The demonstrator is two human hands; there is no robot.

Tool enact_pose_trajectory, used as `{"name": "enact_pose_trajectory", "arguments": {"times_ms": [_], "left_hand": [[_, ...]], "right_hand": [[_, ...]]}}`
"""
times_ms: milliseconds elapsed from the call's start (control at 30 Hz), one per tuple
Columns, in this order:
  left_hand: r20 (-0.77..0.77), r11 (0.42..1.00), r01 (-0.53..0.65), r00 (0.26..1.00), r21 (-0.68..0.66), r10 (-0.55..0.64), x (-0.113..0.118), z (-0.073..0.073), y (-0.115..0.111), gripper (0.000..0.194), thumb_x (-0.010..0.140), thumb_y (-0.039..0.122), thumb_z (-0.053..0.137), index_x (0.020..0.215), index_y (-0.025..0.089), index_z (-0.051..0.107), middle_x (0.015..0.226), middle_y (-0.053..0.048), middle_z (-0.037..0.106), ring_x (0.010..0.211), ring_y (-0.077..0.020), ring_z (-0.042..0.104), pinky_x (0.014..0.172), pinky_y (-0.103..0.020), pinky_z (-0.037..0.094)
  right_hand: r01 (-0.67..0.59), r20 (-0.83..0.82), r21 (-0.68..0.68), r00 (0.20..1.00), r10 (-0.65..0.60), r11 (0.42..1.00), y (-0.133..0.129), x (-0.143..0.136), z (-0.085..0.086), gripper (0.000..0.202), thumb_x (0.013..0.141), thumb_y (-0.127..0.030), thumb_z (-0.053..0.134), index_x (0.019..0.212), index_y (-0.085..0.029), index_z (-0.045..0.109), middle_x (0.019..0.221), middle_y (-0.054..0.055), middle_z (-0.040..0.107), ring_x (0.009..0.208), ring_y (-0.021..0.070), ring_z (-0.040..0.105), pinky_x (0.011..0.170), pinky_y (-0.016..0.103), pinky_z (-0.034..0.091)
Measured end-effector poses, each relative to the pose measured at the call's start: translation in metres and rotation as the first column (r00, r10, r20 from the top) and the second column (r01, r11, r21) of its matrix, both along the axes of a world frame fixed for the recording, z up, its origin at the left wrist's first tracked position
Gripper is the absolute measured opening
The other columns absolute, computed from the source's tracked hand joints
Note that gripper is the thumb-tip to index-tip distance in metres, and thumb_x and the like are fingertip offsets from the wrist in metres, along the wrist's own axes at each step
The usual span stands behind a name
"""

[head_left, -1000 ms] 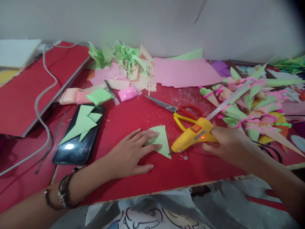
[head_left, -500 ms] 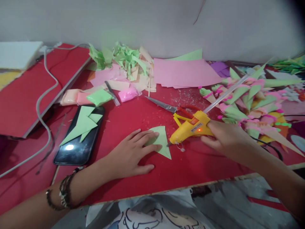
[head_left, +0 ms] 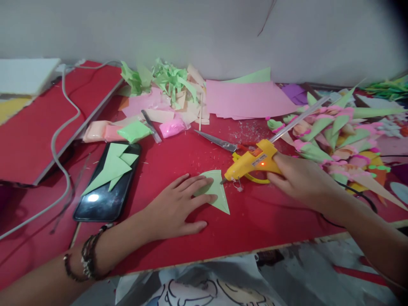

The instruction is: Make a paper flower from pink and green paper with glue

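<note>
My left hand [head_left: 183, 204] lies flat with fingers spread, its fingertips resting on a light green paper piece [head_left: 219, 193] on the red table. In my right hand [head_left: 296, 180] is a yellow glue gun [head_left: 251, 163] with a lit orange light and a clear glue stick [head_left: 299, 119] sticking out of its back. The nozzle is at the upper right edge of the paper piece. Whether it touches the paper, I cannot tell. A pair of scissors [head_left: 218, 141] lies just behind the gun, its handles partly hidden by it.
A black phone [head_left: 105, 204] with green paper pieces [head_left: 111, 168] on it lies at left. Behind are clay packets [head_left: 134, 131], a cutter knife [head_left: 152, 126], paper scraps [head_left: 174, 83] and pink sheets [head_left: 245, 97]. Several paper cones [head_left: 321, 127] are heaped at right. A white cable [head_left: 59, 144] crosses the left side.
The glue gun's nozzle has moved up along the right edge of the green paper, toward its top corner. My left hand stays in place on the paper.
</note>
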State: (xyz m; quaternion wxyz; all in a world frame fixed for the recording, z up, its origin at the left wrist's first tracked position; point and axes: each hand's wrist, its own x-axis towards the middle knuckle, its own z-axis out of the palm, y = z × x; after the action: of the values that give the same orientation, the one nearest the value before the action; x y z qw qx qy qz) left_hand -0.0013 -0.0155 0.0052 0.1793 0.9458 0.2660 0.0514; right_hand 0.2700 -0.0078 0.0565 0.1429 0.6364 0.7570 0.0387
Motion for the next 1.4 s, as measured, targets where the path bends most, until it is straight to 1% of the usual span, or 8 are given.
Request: {"name": "enact_pose_trajectory", "arguments": {"times_ms": [200, 333, 500, 567, 800, 1000, 1133, 1400], "left_hand": [[-0.007, 1.0, -0.002, 1.0, 0.006, 0.002, -0.001, 0.001, -0.001, 0.047, 0.081, 0.047, 0.044, 0.123, 0.027, 0.041, 0.139, -0.007, 0.03, 0.126, -0.0232, 0.029, 0.105, -0.043, 0.017], [0.0, 1.0, -0.013, 1.0, 0.009, 0.013, 0.0, 0.002, -0.001, 0.046, 0.08, 0.046, 0.045, 0.122, 0.027, 0.043, 0.136, -0.008, 0.033, 0.124, -0.0243, 0.031, 0.104, -0.043, 0.019], [0.014, 1.0, -0.02, 1.0, 0.018, 0.02, 0.0, 0.002, -0.001, 0.046, 0.079, 0.046, 0.046, 0.121, 0.028, 0.043, 0.133, -0.008, 0.035, 0.123, -0.0247, 0.03, 0.103, -0.043, 0.022], [0.017, 0.999, -0.021, 1.0, 0.024, 0.021, 0.0, 0.002, -0.001, 0.046, 0.079, 0.046, 0.047, 0.121, 0.028, 0.043, 0.134, -0.007, 0.035, 0.124, -0.0247, 0.03, 0.103, -0.042, 0.022], [0.013, 0.999, -0.019, 1.0, 0.025, 0.019, -0.001, 0.001, -0.001, 0.047, 0.079, 0.045, 0.047, 0.122, 0.027, 0.043, 0.135, -0.007, 0.034, 0.124, -0.0244, 0.029, 0.103, -0.042, 0.021], [0.009, 1.0, -0.02, 1.0, 0.02, 0.02, -0.001, 0.0, -0.001, 0.047, 0.079, 0.046, 0.046, 0.123, 0.028, 0.042, 0.134, -0.007, 0.034, 0.123, -0.0244, 0.03, 0.103, -0.042, 0.021], [0.011, 1.0, -0.017, 1.0, 0.021, 0.017, -0.001, -0.001, -0.001, 0.047, 0.079, 0.046, 0.046, 0.123, 0.028, 0.042, 0.135, -0.006, 0.033, 0.124, -0.0237, 0.029, 0.103, -0.042, 0.021], [0.015, 1.0, -0.021, 1.0, 0.014, 0.021, -0.001, 0.0, -0.002, 0.046, 0.079, 0.045, 0.046, 0.122, 0.028, 0.042, 0.136, -0.006, 0.033, 0.125, -0.0232, 0.027, 0.104, -0.041, 0.02]], "right_hand": [[0.001, 0.019, -0.012, 1.0, -0.001, 1.0, 0.003, -0.002, 0.0, 0.009, 0.079, -0.025, 0.04, 0.079, -0.017, 0.043, 0.066, 0.005, 0.056, 0.059, 0.0212, 0.055, 0.048, 0.026, 0.022], [0.007, 0.011, 0.023, 1.0, -0.007, 1.0, 0.003, -0.005, 0.0, 0.009, 0.078, -0.024, 0.042, 0.08, -0.017, 0.046, 0.067, 0.006, 0.058, 0.058, 0.0206, 0.056, 0.048, 0.025, 0.023], [0.012, -0.01, 0.11, 1.0, -0.011, 0.994, 0.003, -0.011, 0.003, 0.03, 0.073, -0.047, 0.048, 0.081, -0.017, 0.049, 0.056, 0.002, 0.055, 0.048, 0.0191, 0.053, 0.043, 0.023, 0.022], [-0.009, 0.0, 0.137, 1.0, 0.009, 0.991, 0.003, -0.012, 0.004, 0.035, 0.072, -0.051, 0.049, 0.081, -0.017, 0.05, 0.054, 0.001, 0.054, 0.046, 0.0189, 0.052, 0.042, 0.023, 0.022], [-0.108, 0.081, 0.212, 0.992, 0.092, 0.971, 0.0, -0.016, 0.008, 0.026, 0.071, -0.039, 0.054, 0.084, -0.016, 0.052, 0.057, 0.003, 0.056, 0.048, 0.0191, 0.053, 0.042, 0.023, 0.022], [-0.088, 0.109, 0.174, 0.992, 0.069, 0.981, 0.001, -0.017, 0.011, 0.025, 0.072, -0.035, 0.051, 0.088, -0.016, 0.053, 0.061, 0.004, 0.057, 0.048, 0.0184, 0.052, 0.042, 0.024, 0.017], [-0.103, 0.115, 0.193, 0.99, 0.082, 0.976, 0.002, -0.016, 0.01, 0.027, 0.073, -0.033, 0.049, 0.094, -0.016, 0.051, 0.07, 0.006, 0.061, 0.052, 0.019, 0.054, 0.043, 0.024, 0.018], [-0.078, 0.128, 0.194, 0.99, 0.054, 0.978, 0.004, -0.019, 0.008, 0.025, 0.074, -0.031, 0.051, 0.095, -0.016, 0.049, 0.073, 0.006, 0.062, 0.056, 0.0213, 0.058, 0.043, 0.024, 0.018]]}}
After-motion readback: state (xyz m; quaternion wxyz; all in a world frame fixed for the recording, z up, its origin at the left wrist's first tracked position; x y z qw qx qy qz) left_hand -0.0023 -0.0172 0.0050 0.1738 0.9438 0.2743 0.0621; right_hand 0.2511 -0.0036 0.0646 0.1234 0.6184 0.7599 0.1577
